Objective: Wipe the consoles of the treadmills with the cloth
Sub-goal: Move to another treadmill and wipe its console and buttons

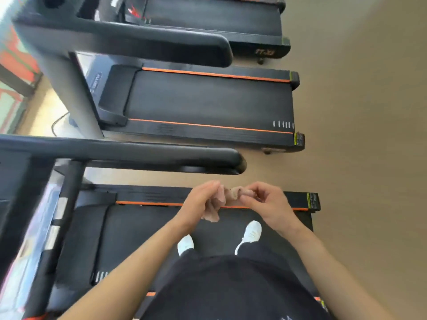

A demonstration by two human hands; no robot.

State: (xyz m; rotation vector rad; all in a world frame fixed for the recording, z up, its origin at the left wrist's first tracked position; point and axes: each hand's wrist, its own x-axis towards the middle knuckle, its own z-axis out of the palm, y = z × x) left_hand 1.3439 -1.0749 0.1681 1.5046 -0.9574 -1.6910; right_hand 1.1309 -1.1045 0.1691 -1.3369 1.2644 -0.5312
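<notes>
Across the tan floor (358, 112) three black treadmills stand side by side, their decks edged with orange stripes. The nearest treadmill (138, 239) fills the lower part of the view, and a person stands on its belt. The middle treadmill (208, 100) lies just beyond it, and the far treadmill (208, 15) is cut off by the top edge.

A thick black handrail (161, 155) of the nearest machine reaches across the gap between the two closer decks. A second handrail (150, 40), on the middle machine, runs the same way higher up. At the left edge the nearest console (34, 227) shows as a glossy, blurred panel; its details cannot be made out.

The person wears dark clothes, and both bare forearms stretch forward over the belt. The left hand (201, 202) and the right hand (268, 204) are close together in front of the body, above the belt's orange stripe. Each pinches one end of the pinkish cloth (221, 195), which is bunched between them, with a fold hanging below the left hand. The cloth is well apart from the console.

Below the hands a left white shoe (185, 244) and a right white shoe (253, 230) rest on the belt. A thin dark cable (57, 121) curls on the floor beside the middle machine.
</notes>
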